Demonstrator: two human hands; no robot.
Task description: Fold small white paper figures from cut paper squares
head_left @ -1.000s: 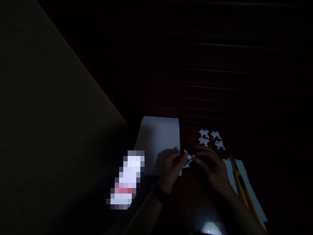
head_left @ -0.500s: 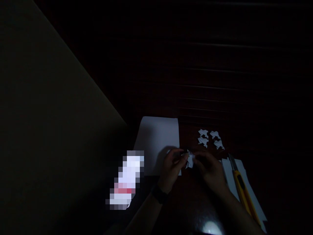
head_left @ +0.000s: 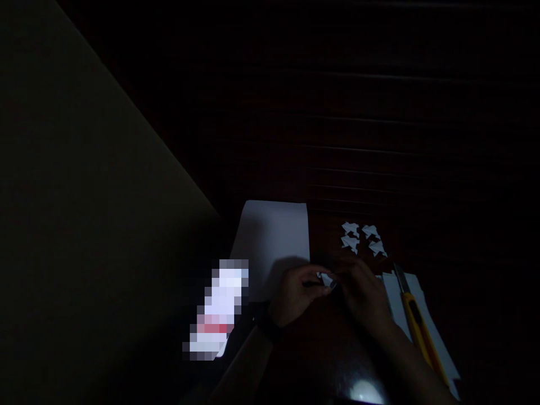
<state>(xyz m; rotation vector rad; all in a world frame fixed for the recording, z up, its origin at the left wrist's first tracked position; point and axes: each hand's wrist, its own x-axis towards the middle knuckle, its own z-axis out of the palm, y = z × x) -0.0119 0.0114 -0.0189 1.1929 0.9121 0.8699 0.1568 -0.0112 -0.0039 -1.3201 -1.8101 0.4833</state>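
Note:
A small folded white paper figure (head_left: 326, 279) is held between my two hands over the dark table. My left hand (head_left: 296, 293), with a dark band at the wrist, pinches it from the left between thumb and fingers. From the right, my right hand (head_left: 363, 289) has its fingers closed at the figure's other edge; shadow hides part of these fingertips. Beyond my right hand lie several similar folded paper figures (head_left: 350, 228), grouped in two columns.
A large white sheet (head_left: 276, 230) lies behind and left of my hands. At the right, a yellow utility knife (head_left: 417, 326) rests with its blade out on white papers (head_left: 439, 343). A bright, pixelated rectangular object (head_left: 219, 309) is at the left, near the wall (head_left: 105, 197).
The paper figure has been turned between my fingers and now shows a smaller face. My left hand has rotated and shifted slightly, its fingers now pointing further right.

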